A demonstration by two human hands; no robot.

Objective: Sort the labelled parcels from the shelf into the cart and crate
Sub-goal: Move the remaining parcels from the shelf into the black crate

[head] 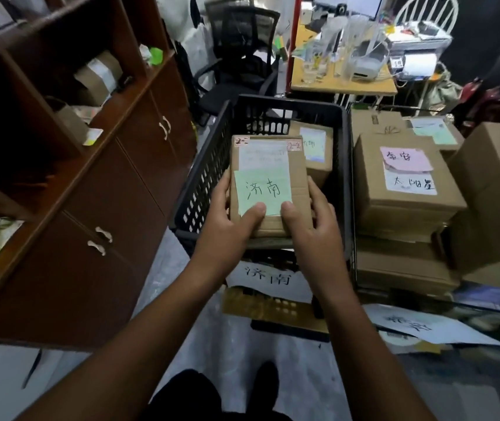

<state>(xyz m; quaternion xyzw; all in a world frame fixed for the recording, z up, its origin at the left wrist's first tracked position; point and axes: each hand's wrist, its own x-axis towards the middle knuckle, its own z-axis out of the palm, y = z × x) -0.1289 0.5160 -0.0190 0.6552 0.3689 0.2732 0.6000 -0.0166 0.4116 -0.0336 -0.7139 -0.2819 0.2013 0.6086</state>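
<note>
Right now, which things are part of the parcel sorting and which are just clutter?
Job: green-noted parcel held by left hand and right hand, black crate, pink-noted parcel, shelf.
Clutter: office chair, desk, printer.

A cramped parcel-sorting office: labelled cardboard boxes (406,177) stacked high, a mesh desk chair (242,50), a label printer (415,63) (on a cluttered bench (343,86)).

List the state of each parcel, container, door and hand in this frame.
Green-note parcel: gripped by both hands over the crate.
Left hand: holds its left edge.
Right hand: holds its right edge.
Crate: holds another parcel.
Cabinet doors: shut.
Pink-note parcel: stacked atop boxes.
</note>
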